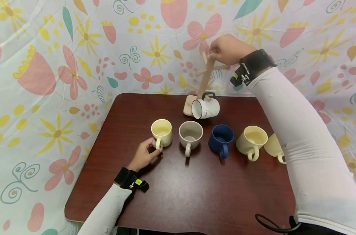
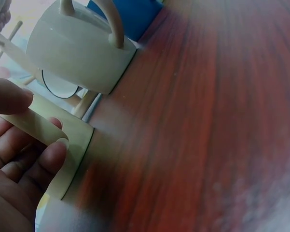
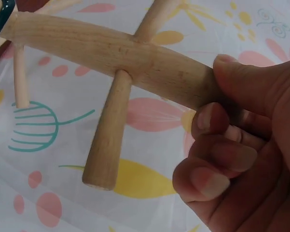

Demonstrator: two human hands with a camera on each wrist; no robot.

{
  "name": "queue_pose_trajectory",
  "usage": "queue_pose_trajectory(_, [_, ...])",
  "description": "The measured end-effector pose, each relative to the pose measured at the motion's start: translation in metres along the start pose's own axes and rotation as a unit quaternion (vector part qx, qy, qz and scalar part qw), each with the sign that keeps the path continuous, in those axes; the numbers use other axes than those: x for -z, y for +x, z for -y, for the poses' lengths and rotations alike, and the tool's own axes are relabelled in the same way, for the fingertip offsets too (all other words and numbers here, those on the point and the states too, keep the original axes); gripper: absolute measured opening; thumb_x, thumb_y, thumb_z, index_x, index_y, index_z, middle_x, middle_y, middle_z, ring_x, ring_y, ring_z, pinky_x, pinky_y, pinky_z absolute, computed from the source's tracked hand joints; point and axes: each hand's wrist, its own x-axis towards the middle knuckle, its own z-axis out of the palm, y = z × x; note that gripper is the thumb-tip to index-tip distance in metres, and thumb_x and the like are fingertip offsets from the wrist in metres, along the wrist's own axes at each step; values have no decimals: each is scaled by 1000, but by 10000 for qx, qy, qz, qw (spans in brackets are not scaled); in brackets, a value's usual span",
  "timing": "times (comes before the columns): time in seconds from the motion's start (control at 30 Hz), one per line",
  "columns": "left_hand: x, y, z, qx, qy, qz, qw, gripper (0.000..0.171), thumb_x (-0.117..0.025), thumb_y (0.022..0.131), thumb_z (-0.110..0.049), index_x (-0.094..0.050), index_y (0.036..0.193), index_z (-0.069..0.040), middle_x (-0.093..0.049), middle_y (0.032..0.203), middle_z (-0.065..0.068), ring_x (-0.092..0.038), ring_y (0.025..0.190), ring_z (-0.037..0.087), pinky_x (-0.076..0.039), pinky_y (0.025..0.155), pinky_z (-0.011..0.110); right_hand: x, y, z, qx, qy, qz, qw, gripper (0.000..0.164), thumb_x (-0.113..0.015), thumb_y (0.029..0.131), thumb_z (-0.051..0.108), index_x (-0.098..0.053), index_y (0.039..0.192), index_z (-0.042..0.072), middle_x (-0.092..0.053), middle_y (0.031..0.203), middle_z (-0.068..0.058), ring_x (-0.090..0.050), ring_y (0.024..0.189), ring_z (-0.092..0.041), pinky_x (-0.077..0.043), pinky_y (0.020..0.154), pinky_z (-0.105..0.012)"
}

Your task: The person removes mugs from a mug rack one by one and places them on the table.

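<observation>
My left hand (image 1: 144, 152) pinches the handle of a small pale yellow mug (image 1: 161, 130) standing on the table; the left wrist view shows thumb and fingers around that handle (image 2: 41, 128). Up at the back, my right hand (image 1: 229, 49) grips the top end of a wooden mug tree (image 1: 205, 78), which looks tilted. Its pegs stick out below the fingers in the right wrist view, the nearest peg (image 3: 108, 130) bare. A white ribbed mug (image 1: 207, 108) with a black rim and handle hangs sideways low on the tree, by the base (image 1: 189, 105).
To the right of the pinched mug stand a grey-beige mug (image 1: 191, 134), a blue mug (image 1: 220, 138) and a yellow mug (image 1: 251, 140). Another yellow mug (image 1: 273, 148) is partly hidden behind the right sleeve (image 1: 307, 140). A flower-printed cloth (image 1: 131, 75) hangs behind the brown table (image 1: 195, 195).
</observation>
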Motion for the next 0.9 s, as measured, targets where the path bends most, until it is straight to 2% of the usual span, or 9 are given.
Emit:
queue_pose_trajectory(0.17, [-1,1,2,-15,74,-1,10000,17,-73,89,10,-57,84,8,-68,90,29,-71,79,36,-53,65,20,-3,-3,-4,-36,-5,-176,9998,29,-60,104,20,-74,102,-6,-70,90,-19,-54,79,-28,-42,75,-39])
queue_pose_trajectory(0.3, [-2,2,4,-77,15,-42,10000,18,-74,88,10,-58,84,6,-68,89,27,-70,77,21,-54,66,20,-5,-5,-3,-57,-12,-334,9994,32,-61,104,23,-74,97,-4,-68,83,-17,-51,72,-25,-40,69,-36])
queue_pose_trajectory(0.4, [-2,2,5,-180,-25,-49,9998,18,-75,88,8,-58,83,5,-67,88,26,-70,77,15,-54,67,21,-6,-6,-3,-111,-8,-449,9989,34,-61,104,25,-74,91,-4,-67,76,-15,-49,68,-23,-38,64,-34])
queue_pose_trajectory(0.67, [-2,0,4,-229,34,3,9997,19,-75,89,6,-57,84,2,-69,86,23,-72,78,34,-55,65,22,-14,-8,-5,-241,66,-666,9975,36,-63,103,25,-69,78,0,-57,61,-6,-44,59,-19,-34,53,-29])
queue_pose_trajectory(0.9, [-3,2,3,-231,-19,-53,9997,19,-75,89,7,-58,84,3,-70,86,23,-70,76,19,-54,64,21,-18,-7,-6,-437,90,-922,9947,40,-63,103,29,-66,72,4,-50,55,-1,-40,53,-17,-31,48,-28])
